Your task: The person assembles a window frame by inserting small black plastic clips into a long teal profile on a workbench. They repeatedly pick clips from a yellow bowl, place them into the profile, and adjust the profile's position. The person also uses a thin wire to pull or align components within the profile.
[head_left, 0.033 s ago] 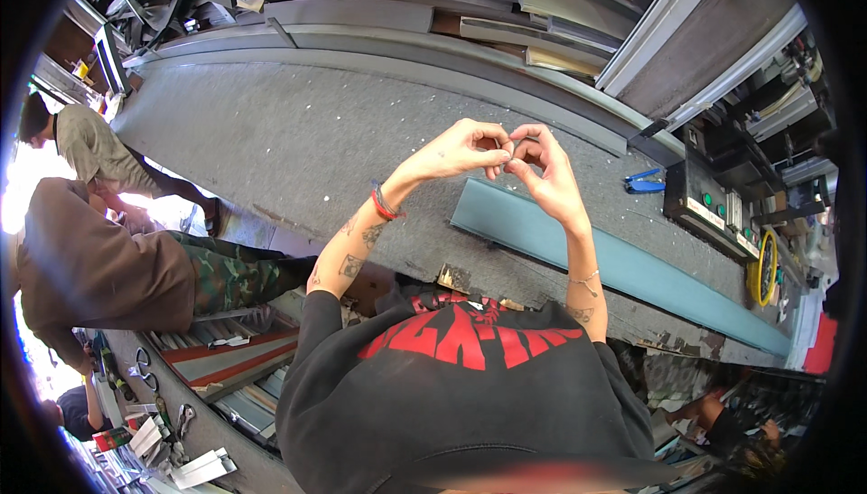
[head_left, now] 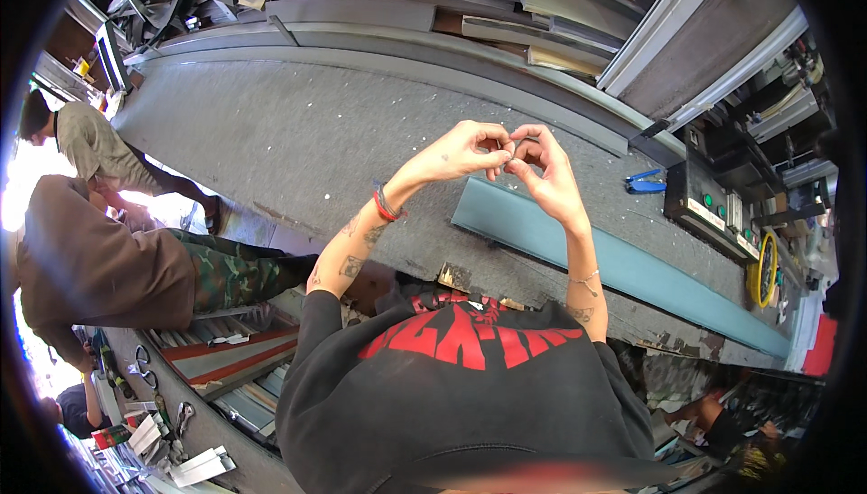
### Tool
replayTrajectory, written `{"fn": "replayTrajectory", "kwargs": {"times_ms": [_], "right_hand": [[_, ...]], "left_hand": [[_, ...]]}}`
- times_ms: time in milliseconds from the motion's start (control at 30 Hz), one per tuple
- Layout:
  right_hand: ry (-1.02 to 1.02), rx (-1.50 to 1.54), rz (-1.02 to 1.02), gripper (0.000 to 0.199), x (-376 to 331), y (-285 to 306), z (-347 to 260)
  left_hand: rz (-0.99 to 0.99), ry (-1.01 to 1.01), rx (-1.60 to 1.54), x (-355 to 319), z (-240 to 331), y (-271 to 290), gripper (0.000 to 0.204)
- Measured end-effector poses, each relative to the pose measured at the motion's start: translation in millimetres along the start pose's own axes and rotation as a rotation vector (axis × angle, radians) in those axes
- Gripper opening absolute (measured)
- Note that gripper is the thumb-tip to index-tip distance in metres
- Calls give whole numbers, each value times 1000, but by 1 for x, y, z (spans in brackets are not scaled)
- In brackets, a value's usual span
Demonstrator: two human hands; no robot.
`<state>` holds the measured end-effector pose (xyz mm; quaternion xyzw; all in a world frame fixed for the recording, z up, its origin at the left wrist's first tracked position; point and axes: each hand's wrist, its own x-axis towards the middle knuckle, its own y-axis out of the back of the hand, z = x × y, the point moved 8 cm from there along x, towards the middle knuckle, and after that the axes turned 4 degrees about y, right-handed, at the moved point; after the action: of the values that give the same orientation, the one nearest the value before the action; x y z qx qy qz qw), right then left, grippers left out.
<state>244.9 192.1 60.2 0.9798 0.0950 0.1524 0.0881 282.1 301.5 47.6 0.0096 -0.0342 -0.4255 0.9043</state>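
Hardly anything shifts from the earlier frame in the head view: the left hand (head_left: 459, 151) and the right hand (head_left: 555, 178) keep their pose, raised over the grey bench (head_left: 298, 124), with thumbs and curled fingers meeting at the tips. Whether these fingertips pinch something small I cannot tell; the spot between them is too small and shaded. Nearest the hands lies a long, flat strip (head_left: 632, 264), dull blue-green and smooth-faced, its straight edges bent slightly by the lens. It rests on the bench, its near end just below the hands, running under the right forearm toward the right. Beyond it sits a blue tool (head_left: 645, 183), beside a control box (head_left: 709, 209) with green buttons.
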Motion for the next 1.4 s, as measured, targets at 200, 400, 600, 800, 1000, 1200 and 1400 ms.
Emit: {"fn": "replayTrajectory", "kwargs": {"times_ms": [200, 400, 600, 800, 1000, 1200, 1400], "right_hand": [[-43, 148, -66, 36, -4, -12, 12], [50, 49, -18, 39, -11, -22, -3], [120, -114, 19, 41, -16, -31, -20], [75, -110, 2, 40, -22, -34, -11], [63, 43, 32, 33, -16, -39, 7], [96, 81, 127, 25, -21, -38, 3], [137, -264, 199, 17, -21, -37, -10]], "left_hand": [[31, -64, 116, -16, 1, -4, 19], [20, -94, -44, -26, 2, 1, 13], [-46, -69, -38, -32, 3, 2, 13], [-79, 6, 176, -37, -3, -2, 16], [144, -162, 546, -39, 5, 2, 12], [371, -285, 611, -43, 15, 15, 12], [459, -323, 706, -46, 23, 20, 13]]}}
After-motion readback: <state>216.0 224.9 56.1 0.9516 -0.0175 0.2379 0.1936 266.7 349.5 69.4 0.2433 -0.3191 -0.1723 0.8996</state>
